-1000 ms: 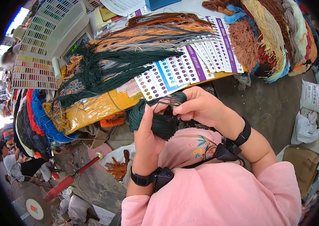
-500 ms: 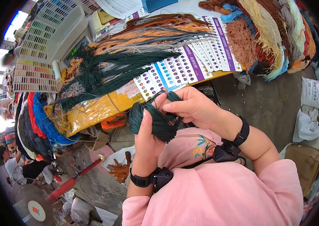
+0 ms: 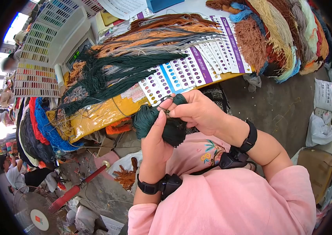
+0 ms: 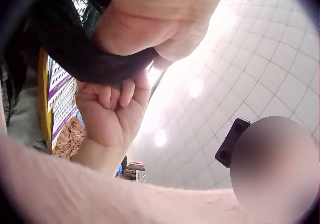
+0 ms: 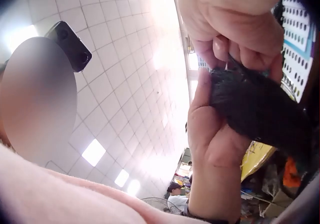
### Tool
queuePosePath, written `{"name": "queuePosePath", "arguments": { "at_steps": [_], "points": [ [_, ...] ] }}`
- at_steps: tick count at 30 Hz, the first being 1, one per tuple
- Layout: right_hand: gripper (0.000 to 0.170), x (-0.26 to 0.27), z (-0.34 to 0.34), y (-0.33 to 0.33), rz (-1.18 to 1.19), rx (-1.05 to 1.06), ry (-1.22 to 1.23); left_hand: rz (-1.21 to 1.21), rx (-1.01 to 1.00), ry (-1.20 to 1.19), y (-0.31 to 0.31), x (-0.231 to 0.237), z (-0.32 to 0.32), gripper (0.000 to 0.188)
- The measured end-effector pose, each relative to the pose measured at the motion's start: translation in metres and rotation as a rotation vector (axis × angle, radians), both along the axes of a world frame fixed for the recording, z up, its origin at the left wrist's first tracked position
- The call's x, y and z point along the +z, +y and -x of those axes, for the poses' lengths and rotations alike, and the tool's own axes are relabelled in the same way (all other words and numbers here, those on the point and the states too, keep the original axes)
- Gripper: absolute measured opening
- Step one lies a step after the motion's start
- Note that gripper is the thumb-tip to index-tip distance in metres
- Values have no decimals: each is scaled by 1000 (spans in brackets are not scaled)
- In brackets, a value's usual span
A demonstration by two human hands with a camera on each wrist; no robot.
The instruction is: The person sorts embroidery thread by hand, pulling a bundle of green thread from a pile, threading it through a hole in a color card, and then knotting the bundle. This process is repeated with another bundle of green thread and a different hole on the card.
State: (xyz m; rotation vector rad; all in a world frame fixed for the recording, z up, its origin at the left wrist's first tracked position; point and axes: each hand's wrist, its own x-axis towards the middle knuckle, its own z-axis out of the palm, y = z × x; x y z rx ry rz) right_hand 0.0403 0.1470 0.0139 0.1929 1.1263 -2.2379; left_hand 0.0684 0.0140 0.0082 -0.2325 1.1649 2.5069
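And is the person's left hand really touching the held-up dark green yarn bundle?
Touching. The right wrist view shows the left hand with its palm right against the dark green yarn bundle, no gap between.

two hands [image 3: 155, 139] [image 3: 202, 112], one fan [image 3: 39, 219]

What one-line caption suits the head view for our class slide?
Left hand holds a dark green yarn bundle, right hand pinching its strands, beside a table of skeins and cards.

Left grip [image 3: 157, 135] — thumb [image 3: 158, 123] leaned inward; now nearer right grip [image 3: 200, 113].
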Motion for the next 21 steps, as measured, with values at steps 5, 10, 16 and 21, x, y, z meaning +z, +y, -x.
{"name": "queuePosePath", "arguments": {
  "at_steps": [5,10,16,21],
  "points": [
    [7,0,1,1,36,-7,-5,-123,29,-43,0,1,0,34],
    [8,-8,3,3,79,-6,-22,-197,38,-50,-4,-4,0,35],
    [11,0,3,2,84,-12,-12,-247,62,-50,-8,-8,1,33],
    [11,-2,0,-6,-110,-66,114,82,168,-44,-1,-2,0,25]
  ]
}}
